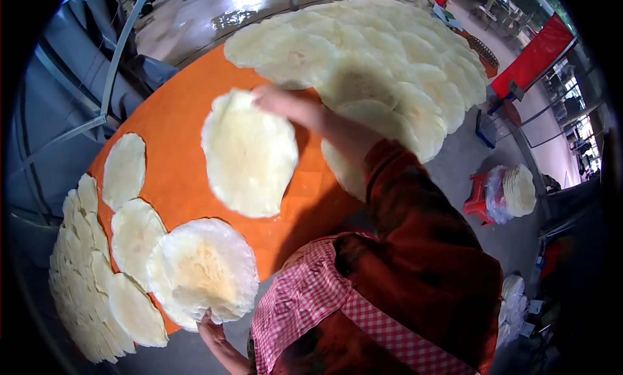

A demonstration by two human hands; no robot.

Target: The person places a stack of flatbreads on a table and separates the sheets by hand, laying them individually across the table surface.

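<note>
A round pale flatbread-like sheet (250, 157) lies on the orange table (178, 164). My right hand (271, 101) is at its upper right edge, with the fingers blurred and partly hidden, so their grip is unclear. Near the table's front edge, my left hand (209, 327) pinches the lower rim of a stack of round sheets (206, 268), the thumb resting on top. The stack has a browned middle. Just left of it lie single sheets, one (135, 242) close to the stack and another (136, 310) below.
Many overlapping sheets (402, 57) cover the table's far right, and more (78, 278) overlap at the far left. A red stool (478, 198) holds another stack (519, 191) on the right. A metal frame (117, 57) and dark sheeting stand at left.
</note>
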